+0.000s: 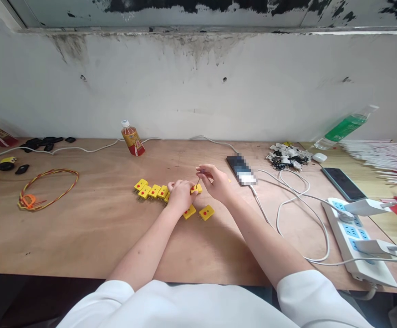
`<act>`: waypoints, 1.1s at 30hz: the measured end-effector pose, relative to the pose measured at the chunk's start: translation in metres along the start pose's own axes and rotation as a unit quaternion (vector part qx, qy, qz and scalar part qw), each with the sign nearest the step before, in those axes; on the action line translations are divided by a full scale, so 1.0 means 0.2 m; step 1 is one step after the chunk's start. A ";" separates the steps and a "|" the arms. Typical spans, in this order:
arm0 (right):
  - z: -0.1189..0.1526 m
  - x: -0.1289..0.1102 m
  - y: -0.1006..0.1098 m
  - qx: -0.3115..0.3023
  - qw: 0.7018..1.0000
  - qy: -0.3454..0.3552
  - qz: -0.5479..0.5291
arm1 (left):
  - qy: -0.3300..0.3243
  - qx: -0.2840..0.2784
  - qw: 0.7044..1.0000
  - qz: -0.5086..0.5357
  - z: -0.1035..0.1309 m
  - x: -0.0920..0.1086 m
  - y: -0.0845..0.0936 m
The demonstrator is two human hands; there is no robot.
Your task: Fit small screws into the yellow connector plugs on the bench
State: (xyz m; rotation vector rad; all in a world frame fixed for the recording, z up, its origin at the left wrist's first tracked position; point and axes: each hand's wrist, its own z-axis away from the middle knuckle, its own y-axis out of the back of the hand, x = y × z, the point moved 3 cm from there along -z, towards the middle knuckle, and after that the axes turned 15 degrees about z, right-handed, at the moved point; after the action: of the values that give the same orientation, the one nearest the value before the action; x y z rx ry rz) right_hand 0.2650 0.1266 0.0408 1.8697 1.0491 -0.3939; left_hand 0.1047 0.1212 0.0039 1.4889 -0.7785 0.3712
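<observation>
My left hand (182, 195) is closed on a small yellow plug (195, 188) near the middle of the wooden table (92, 237). Just right of it, my right hand (212, 181) pinches a thin screwdriver, whose dark shaft (198, 181) points down at the plug's face. Several yellow plugs (154, 191) with red dots and metal pins lie in a row left of my left hand, partly hidden by it. Closer to me lie one plug (189, 211) beside my left wrist and another (206, 212) between my forearms.
A drink bottle (133, 140) stands near the wall. Coiled wire (50, 171) and black parts lie left. To the right are a phone (238, 166), a pile of small parts (287, 156), white cables, a second phone (343, 184), a power strip (358, 241) and a green-labelled bottle (346, 127).
</observation>
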 end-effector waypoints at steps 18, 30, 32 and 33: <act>0.04 0.03 -0.02 0.098 0.992 0.024 0.081 | -0.049 -0.016 0.998 -0.035 0.05 -0.02 0.04; -0.01 0.00 -0.10 0.119 0.993 -0.017 0.015 | -0.040 -0.019 0.997 -0.062 0.06 -0.02 0.03; -0.01 0.01 -0.11 0.142 0.990 -0.015 -0.013 | -0.042 -0.018 0.997 -0.060 0.06 -0.01 0.03; 0.00 0.00 -0.11 0.133 0.990 -0.012 -0.041 | -0.042 -0.017 0.997 -0.059 0.06 -0.01 0.03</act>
State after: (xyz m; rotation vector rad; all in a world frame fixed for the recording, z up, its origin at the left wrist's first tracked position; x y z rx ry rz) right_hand 0.2479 0.1323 0.0282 2.0542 1.1017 -0.6292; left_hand 0.0958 0.1111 0.0055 1.5169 -0.7557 0.2075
